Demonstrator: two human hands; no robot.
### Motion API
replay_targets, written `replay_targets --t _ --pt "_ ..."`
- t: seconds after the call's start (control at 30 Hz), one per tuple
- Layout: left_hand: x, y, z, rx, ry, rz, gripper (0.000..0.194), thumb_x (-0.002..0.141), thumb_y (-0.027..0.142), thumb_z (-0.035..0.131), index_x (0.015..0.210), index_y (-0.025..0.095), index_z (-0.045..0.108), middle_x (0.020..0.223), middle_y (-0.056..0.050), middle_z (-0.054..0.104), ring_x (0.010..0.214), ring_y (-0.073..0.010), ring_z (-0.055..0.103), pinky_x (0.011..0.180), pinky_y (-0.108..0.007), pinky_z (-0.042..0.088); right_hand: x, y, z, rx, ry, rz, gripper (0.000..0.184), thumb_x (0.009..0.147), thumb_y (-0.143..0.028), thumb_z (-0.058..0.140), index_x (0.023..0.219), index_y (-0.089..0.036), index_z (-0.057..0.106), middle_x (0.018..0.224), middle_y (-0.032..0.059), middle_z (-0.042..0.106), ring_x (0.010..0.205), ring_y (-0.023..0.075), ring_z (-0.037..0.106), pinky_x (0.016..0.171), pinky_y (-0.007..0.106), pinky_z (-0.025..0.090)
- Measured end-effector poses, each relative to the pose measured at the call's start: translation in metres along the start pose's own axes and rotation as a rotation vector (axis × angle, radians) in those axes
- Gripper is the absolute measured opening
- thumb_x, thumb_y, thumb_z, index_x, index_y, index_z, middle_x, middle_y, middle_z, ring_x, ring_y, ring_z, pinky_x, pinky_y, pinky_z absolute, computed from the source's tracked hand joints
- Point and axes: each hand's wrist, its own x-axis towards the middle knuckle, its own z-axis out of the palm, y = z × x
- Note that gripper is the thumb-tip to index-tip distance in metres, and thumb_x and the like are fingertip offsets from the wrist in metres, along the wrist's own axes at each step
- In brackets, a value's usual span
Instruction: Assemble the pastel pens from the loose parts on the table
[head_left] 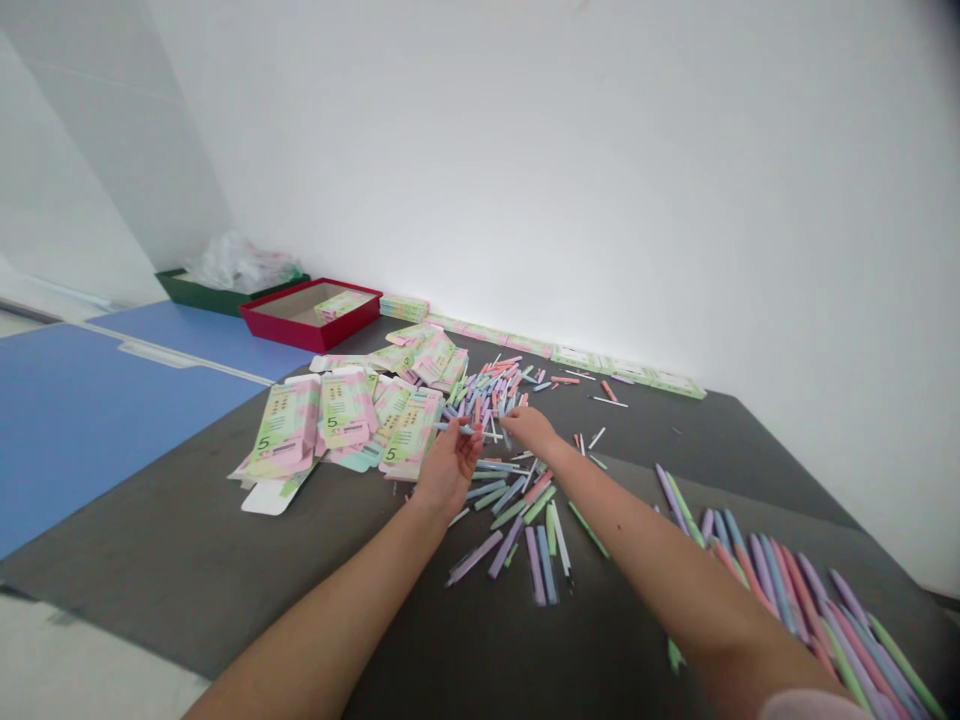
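Note:
My left hand (pixel 448 468) is closed on a light-blue pen barrel (pixel 453 428), which lies across its fingertips. To its right, my right hand (pixel 529 430) reaches into the edge of a heap of pastel pen parts (pixel 484 388). The fingers of that hand are pinched together, and whatever lies between them is too small to make out. Below both hands, loose pens (pixel 517 500) in purple, blue, green and coral spread over the dark tabletop (pixel 300 570). Several thin white refills are scattered among them.
Flat printed cartons (pixel 349 408) pile up left of my hands. A red tray (pixel 311 330) with cartons inside and a green tray (pixel 202 290) with plastic bags stand at the back left. Carton stacks (pixel 577 358) line the wall. More pens (pixel 795 590) lie at right.

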Motion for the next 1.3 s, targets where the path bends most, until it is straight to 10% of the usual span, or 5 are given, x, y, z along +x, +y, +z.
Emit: replay_targets --t 0.2,0.6,1.3 --pt "-0.009 0.002 0.007 0.048 -0.07 0.018 0.014 0.087 0.021 0.048 0.086 0.012 0.058 0.072 -0.005 0.065 0.059 -0.0063 0.061 0.056 -0.014 0.053 -0.052 0.012 -0.021 0.004 0.059 -0.127 0.019 0.082 -0.026 0.05 0.074 -0.016 0.063 0.064 -0.0013 0.061 0.061 0.0127 0.056 0.057 0.023 0.041" --pt "-0.063 0.008 0.036 0.18 -0.313 -0.021 0.017 0.081 0.029 0.057 0.088 0.014 0.058 0.074 -0.003 0.063 0.056 -0.0062 0.058 0.054 -0.013 0.05 -0.165 -0.003 -0.073 0.056 0.38 -0.623 0.025 0.078 -0.015 0.053 0.1 -0.024 0.058 0.095 0.0056 0.07 0.088 0.0175 0.065 0.079 0.032 0.049" --pt "-0.079 0.004 0.038 0.283 -0.394 -0.007 0.017 0.081 0.031 0.057 0.086 0.015 0.06 0.073 -0.004 0.064 0.057 -0.0084 0.057 0.056 -0.017 0.048 -0.173 0.004 -0.061 -0.241 0.378 -0.442 0.011 0.08 -0.02 0.053 0.085 -0.02 0.062 0.083 0.0064 0.068 0.076 0.0184 0.062 0.071 0.03 0.046"
